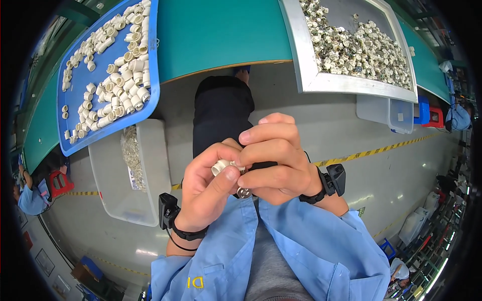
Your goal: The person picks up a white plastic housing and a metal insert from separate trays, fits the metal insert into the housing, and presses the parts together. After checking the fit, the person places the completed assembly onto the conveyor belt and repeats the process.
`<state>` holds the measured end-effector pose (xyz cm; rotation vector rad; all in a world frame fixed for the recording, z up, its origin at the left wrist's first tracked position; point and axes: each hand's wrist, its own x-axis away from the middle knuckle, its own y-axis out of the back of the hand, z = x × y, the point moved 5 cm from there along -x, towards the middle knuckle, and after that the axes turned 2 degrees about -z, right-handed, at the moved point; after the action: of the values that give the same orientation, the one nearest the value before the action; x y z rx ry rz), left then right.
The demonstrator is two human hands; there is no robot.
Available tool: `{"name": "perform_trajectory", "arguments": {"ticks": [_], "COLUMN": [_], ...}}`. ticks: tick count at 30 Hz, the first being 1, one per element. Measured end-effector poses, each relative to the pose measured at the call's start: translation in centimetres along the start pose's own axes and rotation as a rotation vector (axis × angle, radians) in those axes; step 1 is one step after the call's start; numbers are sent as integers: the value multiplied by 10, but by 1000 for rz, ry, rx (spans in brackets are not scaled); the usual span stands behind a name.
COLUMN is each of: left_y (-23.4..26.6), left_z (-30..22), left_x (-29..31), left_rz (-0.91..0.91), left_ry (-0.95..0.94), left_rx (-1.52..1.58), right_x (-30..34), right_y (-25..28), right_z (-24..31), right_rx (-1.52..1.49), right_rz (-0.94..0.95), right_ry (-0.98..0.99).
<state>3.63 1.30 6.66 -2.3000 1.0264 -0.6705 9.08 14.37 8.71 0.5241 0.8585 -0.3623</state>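
Green bench: blue tray (150, 100) of white sleeves (113, 75) (plastic, seemingly).

A blue tray (150, 95) of white cylindrical sleeves (118, 75) is being carried on a green worktable (221, 35), and a metal-framed tray (301, 60) of small pale fittings (361, 47) is being borne beside it. A clear plastic bin (108, 175) is being kept on the grey floor (326, 130) below, where striped yellow tape (376, 149) is being shown
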Motion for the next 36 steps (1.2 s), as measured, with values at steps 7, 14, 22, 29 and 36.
{"name": "perform_trajectory", "arguments": {"ticks": [7, 14, 22, 29, 36], "left_y": [4, 5, 7, 8, 8], "left_z": [0, 7, 5, 8, 7], "left_x": [-2, -2, -3, 0, 1], "left_rz": [82, 109, 97, 46, 23], "left_ry": [-20, 6, 27, 41, -32], "left_rx": [9, 72, -100, -110, -288], "right_x": [-15, -17, -17, -8, -7], "right_y": [17, 21, 24, 18, 17], "right_z": [5, 11, -10, -21, -20], "right_rx": [68, 111, -152, -315, -307], "right_rz": [39, 51, 155, 177, 204], "right_ry": [47, 118, -194, -324, -337]}}
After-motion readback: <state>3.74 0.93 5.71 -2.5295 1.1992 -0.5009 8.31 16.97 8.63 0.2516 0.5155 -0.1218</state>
